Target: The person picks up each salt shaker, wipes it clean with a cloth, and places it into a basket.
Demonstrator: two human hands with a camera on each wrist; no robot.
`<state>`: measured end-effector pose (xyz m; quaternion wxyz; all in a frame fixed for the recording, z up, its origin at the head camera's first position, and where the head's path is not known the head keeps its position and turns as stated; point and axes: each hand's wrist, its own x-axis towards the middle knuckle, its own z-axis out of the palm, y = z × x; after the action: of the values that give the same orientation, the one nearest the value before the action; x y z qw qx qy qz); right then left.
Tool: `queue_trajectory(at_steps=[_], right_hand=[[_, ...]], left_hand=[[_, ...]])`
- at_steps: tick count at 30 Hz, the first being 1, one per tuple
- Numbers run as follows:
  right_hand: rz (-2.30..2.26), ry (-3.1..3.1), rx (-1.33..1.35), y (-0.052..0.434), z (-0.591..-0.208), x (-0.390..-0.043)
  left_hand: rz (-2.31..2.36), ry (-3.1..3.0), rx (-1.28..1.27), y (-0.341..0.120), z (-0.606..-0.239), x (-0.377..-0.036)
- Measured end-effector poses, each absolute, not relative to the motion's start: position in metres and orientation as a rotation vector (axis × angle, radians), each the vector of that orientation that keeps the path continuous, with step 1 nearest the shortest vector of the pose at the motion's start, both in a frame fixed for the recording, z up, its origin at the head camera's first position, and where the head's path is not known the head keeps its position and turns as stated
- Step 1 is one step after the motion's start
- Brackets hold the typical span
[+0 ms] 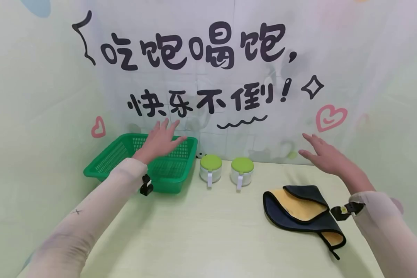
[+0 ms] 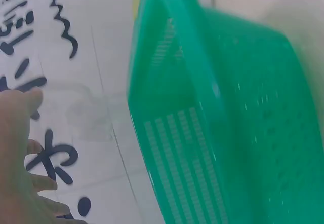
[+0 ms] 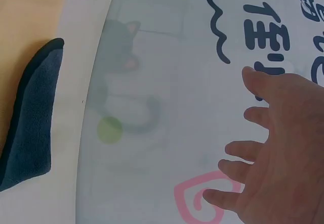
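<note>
Hovering with fingers spread and holding nothing, the left hand point(image 1: 161, 139) hangs over the green basket point(image 1: 125, 164), which sits just below its fingertips; the right hand point(image 1: 324, 154), equally splayed and empty, floats beyond the folded cloth point(image 1: 300, 210), both apparently poised to reach.

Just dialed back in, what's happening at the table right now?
A person holds both hands raised and open, gripping nothing. The left hand hovers over the green basket at the back left of the table. The right hand hangs above the folded dark blue and yellow cloth. Two white jars with green lids stand untouched between basket and cloth.
</note>
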<state>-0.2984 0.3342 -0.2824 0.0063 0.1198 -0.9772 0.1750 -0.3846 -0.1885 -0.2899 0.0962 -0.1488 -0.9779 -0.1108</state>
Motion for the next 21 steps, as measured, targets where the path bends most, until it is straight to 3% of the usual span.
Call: queue_trajectory(at_steps=[21], right_hand=[[0.738, -2.973, 0.346, 0.355, -0.335, -0.247]], left_hand=[[-0.536, -2.642, -0.756, -0.094, -0.333, -0.294]])
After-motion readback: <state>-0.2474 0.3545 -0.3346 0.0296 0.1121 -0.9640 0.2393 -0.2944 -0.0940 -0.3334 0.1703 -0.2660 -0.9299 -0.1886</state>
